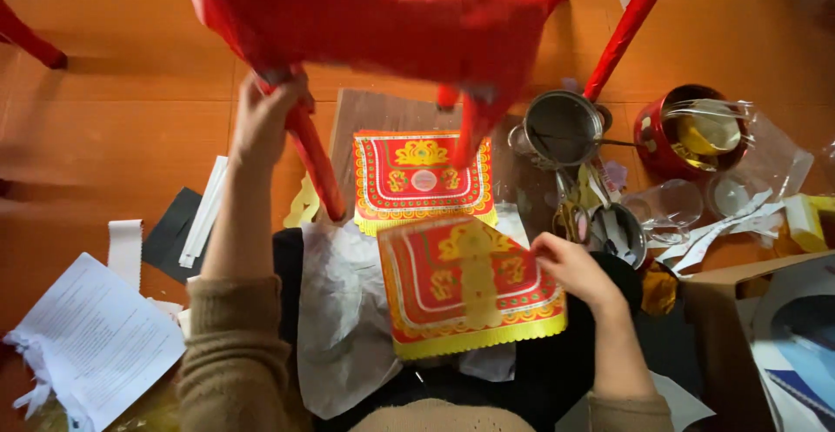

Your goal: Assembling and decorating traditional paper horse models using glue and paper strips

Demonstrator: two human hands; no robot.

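Red stool (pixel 391 14): lifted at 12 o'clock, tilted over the floor (pixel 122 110).
Red-and-gold paper (pixel 470 284): at 6 o'clock, on the lap, right edge held.
Second sheet (pixel 422 175): at 12 o'clock from it, flat on a board.
Left hand (pixel 265 119): grip wrapped round a stool leg.
Right hand (pixel 570 267): grip pinching the paper edge.
Risk: probably a swinging stool leg hitting the metal pot (pixel 561 127), or creasing the paper.

Beyond our right hand (pixel 570 267) the floor is crowded with a steel pot (pixel 563 127), a red tin (pixel 683 132) and scissors (pixel 574 210). Left of our left hand (pixel 265 114), past the red chair leg (pixel 313 158), the orange floor (pixel 113 119) lies open.
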